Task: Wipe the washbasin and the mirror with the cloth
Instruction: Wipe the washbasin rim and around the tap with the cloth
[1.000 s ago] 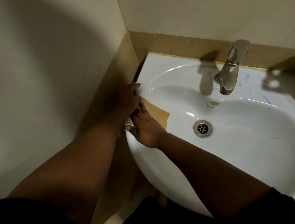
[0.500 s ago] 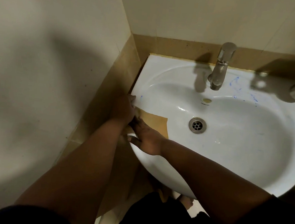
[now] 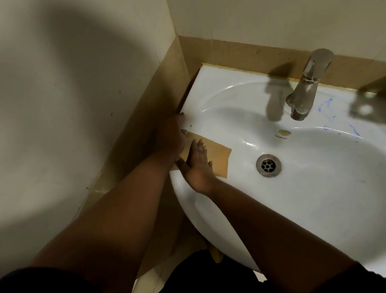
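Tan cloth [image 3: 219,155] under both hands on washbasin [image 3: 321,202]

Small dark maker's mark printed on the glossy white ceramic washbasin [image 3: 310,201] just under its round overflow hole [image 3: 284,132], too small and blurred to read, no other lettering legible anywhere
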